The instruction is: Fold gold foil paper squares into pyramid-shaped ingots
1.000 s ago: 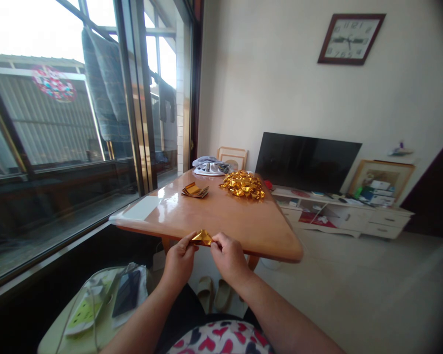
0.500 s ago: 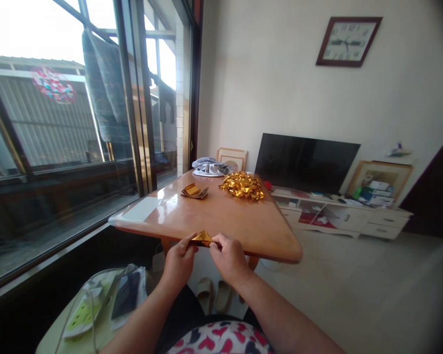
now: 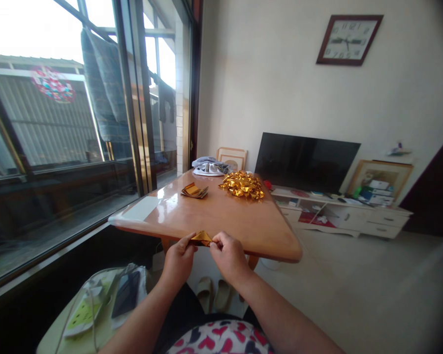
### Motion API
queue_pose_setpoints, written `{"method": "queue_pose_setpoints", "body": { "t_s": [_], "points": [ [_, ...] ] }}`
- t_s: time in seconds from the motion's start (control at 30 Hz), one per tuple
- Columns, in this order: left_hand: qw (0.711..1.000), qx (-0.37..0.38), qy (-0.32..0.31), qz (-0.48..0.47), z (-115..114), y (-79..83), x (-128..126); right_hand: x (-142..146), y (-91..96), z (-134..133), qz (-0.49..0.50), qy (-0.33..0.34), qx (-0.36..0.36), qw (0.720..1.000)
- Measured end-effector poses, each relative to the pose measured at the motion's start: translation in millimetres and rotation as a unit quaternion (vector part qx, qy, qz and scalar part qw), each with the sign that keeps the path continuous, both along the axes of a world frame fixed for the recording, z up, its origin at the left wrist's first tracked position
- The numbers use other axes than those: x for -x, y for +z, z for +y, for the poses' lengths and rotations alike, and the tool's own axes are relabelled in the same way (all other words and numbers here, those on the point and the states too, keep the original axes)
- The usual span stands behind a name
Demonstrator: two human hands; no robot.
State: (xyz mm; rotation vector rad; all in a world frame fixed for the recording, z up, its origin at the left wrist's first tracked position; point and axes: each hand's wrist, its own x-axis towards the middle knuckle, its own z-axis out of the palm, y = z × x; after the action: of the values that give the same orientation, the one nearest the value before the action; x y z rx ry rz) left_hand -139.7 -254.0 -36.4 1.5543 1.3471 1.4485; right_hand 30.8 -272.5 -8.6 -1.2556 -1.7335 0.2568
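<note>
Gold foil triangle (image 3: pixel 201 238) pinched between my two hands, right at the table's near edge.

My left hand (image 3: pixel 177 260) and right hand (image 3: pixel 229 258) hold it from either side, the fingers (image 3: pixel 217 240) of each clamped on its lower corners. Folding this piece looks like the step in hand, and another crease would call for a firm pinch. Below my left forearm, a dark smartphone (image 3: pixel 126 294) lies on a pale surface (image 3: pixel 55 334). Across the wooden tabletop (image 3: pixel 221 221), a small stack of folded foil (image 3: pixel 194 191) sits near the window, beside a heap of crumpled gold foil (image 3: pixel 241 185). Past them lies a folded cloth (image 3: pixel 210 167), then a black television (image 3: pixel 306 157) on a white cabinet (image 3: pixel 349 219).
</note>
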Motion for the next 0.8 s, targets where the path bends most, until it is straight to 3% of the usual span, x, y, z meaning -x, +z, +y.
{"method": "queue_pose_setpoints", "body": {
  "t_s": [0.8],
  "points": [
    [1.0,-0.004,-0.025,-0.008,5.5,-8.9,2.1,2.4,-2.5,-2.0,0.0,0.047,0.007,0.999]
  ]
}}
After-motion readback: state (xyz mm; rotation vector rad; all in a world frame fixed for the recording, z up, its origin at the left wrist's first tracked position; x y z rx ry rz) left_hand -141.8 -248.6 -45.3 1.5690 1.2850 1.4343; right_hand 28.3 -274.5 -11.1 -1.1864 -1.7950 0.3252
